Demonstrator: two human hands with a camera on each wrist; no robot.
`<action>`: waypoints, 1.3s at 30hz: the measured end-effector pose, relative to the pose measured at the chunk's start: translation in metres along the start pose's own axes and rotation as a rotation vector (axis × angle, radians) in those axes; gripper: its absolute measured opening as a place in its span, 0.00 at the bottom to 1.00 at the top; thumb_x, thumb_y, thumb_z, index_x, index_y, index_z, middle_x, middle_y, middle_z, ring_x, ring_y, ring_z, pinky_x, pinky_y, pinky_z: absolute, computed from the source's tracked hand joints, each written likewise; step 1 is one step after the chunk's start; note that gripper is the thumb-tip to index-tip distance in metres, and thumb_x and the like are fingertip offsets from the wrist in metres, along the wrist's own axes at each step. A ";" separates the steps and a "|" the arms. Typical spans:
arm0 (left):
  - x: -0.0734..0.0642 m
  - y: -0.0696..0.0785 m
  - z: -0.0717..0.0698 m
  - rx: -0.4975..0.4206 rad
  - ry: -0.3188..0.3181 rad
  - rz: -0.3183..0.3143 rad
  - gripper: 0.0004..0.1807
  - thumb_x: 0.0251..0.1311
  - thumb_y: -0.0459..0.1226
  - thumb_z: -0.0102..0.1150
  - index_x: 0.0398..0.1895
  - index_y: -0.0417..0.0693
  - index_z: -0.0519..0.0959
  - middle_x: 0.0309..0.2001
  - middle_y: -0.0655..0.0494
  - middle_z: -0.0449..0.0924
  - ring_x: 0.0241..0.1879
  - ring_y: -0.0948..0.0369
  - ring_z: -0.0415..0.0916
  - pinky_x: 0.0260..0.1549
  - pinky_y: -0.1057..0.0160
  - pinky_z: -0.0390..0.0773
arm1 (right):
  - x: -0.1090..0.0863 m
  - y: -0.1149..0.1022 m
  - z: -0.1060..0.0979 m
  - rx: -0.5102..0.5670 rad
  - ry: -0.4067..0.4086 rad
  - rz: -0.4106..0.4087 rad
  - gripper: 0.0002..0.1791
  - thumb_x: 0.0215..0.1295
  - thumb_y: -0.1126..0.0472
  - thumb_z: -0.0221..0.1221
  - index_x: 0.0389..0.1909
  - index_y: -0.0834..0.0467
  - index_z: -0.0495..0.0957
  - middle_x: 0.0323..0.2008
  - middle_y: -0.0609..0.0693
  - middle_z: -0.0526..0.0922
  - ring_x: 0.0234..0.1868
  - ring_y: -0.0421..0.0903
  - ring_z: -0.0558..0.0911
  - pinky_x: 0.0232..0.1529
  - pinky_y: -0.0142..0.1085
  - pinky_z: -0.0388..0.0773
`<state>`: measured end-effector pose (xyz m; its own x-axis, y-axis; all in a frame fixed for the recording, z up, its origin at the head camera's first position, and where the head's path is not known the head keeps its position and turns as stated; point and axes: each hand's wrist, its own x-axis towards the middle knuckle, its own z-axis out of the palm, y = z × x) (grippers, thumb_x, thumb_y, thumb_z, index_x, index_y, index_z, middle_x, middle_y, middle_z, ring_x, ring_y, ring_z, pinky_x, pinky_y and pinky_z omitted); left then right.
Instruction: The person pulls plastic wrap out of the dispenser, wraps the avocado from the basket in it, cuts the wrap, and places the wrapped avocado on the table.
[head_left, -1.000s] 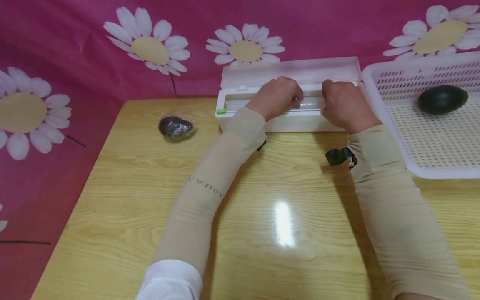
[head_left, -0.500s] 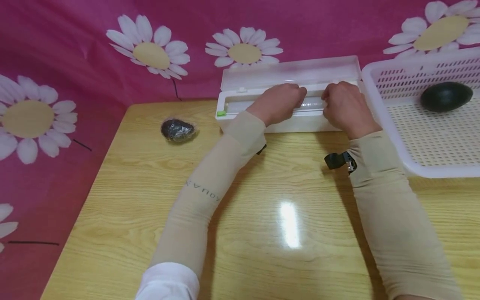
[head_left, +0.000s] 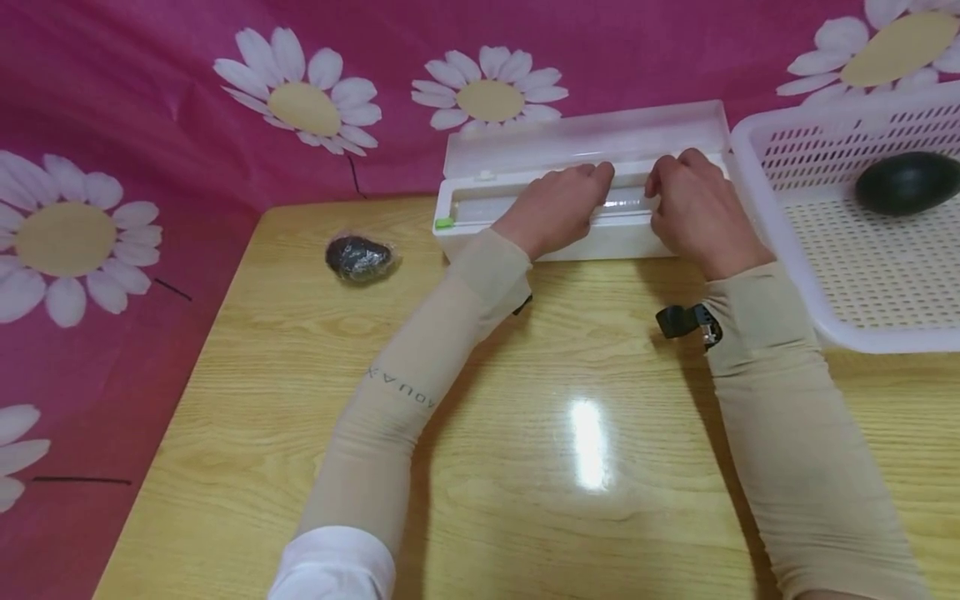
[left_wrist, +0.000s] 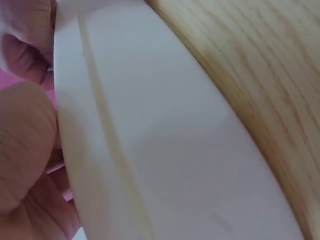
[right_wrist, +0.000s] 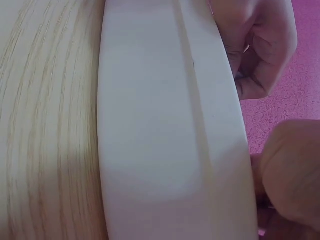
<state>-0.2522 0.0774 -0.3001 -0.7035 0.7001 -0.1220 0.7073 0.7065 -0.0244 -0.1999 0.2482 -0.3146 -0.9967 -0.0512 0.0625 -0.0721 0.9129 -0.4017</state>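
A long white cling film dispenser point(head_left: 555, 243) stands at the table's back with its lid point(head_left: 600, 133) tipped back and a green slider point(head_left: 445, 222) at its left end. Inside lies a roll of clear cling film point(head_left: 626, 202). My left hand point(head_left: 558, 204) reaches over the middle of the box, thumb and fingers bent together at the film. Close by on its right, my right hand point(head_left: 693, 208) pinches at the film too, fingers curled. Both wrist views show the box's white front wall point(left_wrist: 150, 110), with fingers at its upper edge; the fingertips are mostly hidden.
Left of the box, a dark oval fruit wrapped in clear film point(head_left: 362, 257) rests on the wooden table point(head_left: 495, 450). A white plastic basket point(head_left: 847, 337) at the right holds an unwrapped dark oval fruit point(head_left: 907, 183). A pink flowered cloth point(head_left: 405, 33) hangs behind.
Both hands stay over the dispenser with only small finger movements; the left fingertips have shifted slightly up and right. The head view has shifted slightly.
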 end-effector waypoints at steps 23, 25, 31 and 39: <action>-0.010 -0.004 -0.012 -0.093 0.131 0.045 0.11 0.67 0.28 0.37 0.47 0.47 0.68 0.37 0.58 0.70 0.37 0.62 0.67 0.37 0.68 0.71 | -0.003 -0.002 0.000 0.107 0.087 -0.132 0.18 0.65 0.63 0.44 0.42 0.69 0.80 0.42 0.65 0.74 0.50 0.59 0.68 0.51 0.52 0.66; -0.011 -0.006 -0.010 -0.112 0.144 0.067 0.11 0.68 0.28 0.36 0.45 0.47 0.68 0.36 0.58 0.69 0.37 0.62 0.66 0.38 0.68 0.69 | -0.004 -0.002 0.001 0.098 0.116 -0.164 0.16 0.63 0.65 0.45 0.39 0.68 0.80 0.40 0.65 0.75 0.51 0.58 0.68 0.51 0.52 0.66; -0.020 -0.015 -0.009 -0.204 0.124 0.086 0.12 0.71 0.37 0.47 0.55 0.49 0.70 0.51 0.57 0.77 0.50 0.64 0.75 0.53 0.70 0.72 | -0.003 -0.002 -0.001 0.085 0.138 -0.181 0.18 0.63 0.66 0.42 0.38 0.68 0.81 0.38 0.66 0.80 0.48 0.59 0.73 0.50 0.52 0.68; -0.039 -0.042 -0.005 -0.177 0.139 -0.014 0.18 0.69 0.33 0.47 0.60 0.47 0.74 0.55 0.53 0.80 0.55 0.60 0.78 0.58 0.64 0.75 | -0.002 -0.003 -0.002 0.075 0.130 -0.173 0.20 0.68 0.62 0.42 0.39 0.71 0.80 0.39 0.69 0.82 0.48 0.62 0.74 0.57 0.54 0.66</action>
<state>-0.2548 0.0208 -0.2889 -0.7243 0.6894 0.0152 0.6832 0.7145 0.1505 -0.1977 0.2459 -0.3114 -0.9567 -0.1469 0.2515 -0.2485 0.8621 -0.4416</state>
